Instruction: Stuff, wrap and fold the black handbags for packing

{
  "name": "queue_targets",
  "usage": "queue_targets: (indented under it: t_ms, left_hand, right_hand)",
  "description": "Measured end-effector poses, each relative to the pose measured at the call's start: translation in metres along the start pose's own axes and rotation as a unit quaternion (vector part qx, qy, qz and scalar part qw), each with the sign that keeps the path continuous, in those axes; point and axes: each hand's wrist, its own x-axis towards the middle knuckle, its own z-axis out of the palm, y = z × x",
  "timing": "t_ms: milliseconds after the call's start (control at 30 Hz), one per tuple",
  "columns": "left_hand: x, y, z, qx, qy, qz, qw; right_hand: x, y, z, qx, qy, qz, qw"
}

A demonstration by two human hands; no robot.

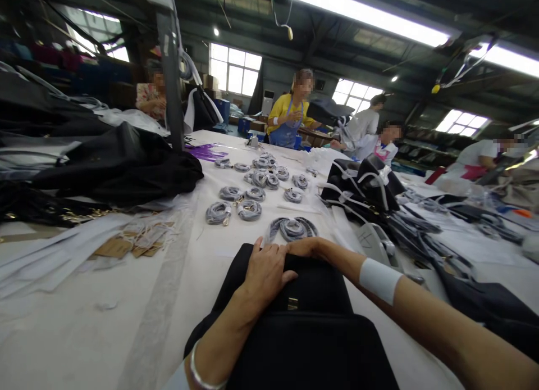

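Observation:
A black bag (307, 350) with a small gold-coloured emblem on its front lies on the white table before me. My left hand (265, 269) grips its upper edge, fingers bent over the far side and thumb on the front panel. My right hand (305, 247) reaches across to the same edge from the right, touching the bag beside the left hand. Its fingers are hidden behind the left hand and the edge. Just past the bag lies a larger coiled grey strap (293, 228). Several smaller wrapped strap coils (249, 210) with gold-coloured clasps are spread farther back.
Black bags (366, 185) with white-wrapped handles stand at right. Black material (126, 159) is heaped at left, near brown tags (113, 246) and white paper strips (63, 255). A grey post (170, 81) rises at left. A person in yellow (284, 114) stands across the table; others are nearby.

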Motion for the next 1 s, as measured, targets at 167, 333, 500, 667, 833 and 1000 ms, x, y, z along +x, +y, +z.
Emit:
queue_targets:
  t_ms: [167, 333, 500, 667, 833, 1000]
  left_hand:
    - [0.003, -0.006, -0.004, 0.005, -0.042, 0.015, 0.999]
    - [0.002, 0.000, -0.011, -0.004, -0.017, 0.042, 0.999]
    - [-0.003, 0.002, -0.013, -0.010, 0.031, 0.050, 0.998]
    - [-0.004, 0.002, -0.014, -0.014, 0.035, 0.057, 0.998]
    - [-0.004, 0.004, -0.012, -0.010, 0.040, 0.072, 0.997]
    - [-0.004, 0.004, -0.009, -0.014, 0.052, 0.086, 0.995]
  right_hand:
    - [0.008, -0.004, -0.001, -0.035, -0.097, 0.043, 0.994]
    - [0.007, -0.011, -0.011, -0.011, -0.113, 0.041, 0.993]
    - [-0.009, -0.012, -0.006, 0.068, -0.089, 0.026, 0.993]
    - [-0.020, -0.012, -0.005, 0.116, -0.046, 0.022, 0.992]
    - [-0.027, -0.019, -0.015, 0.093, -0.069, 0.024, 0.993]
    - [-0.019, -0.021, -0.015, 0.091, -0.090, 0.019, 0.992]
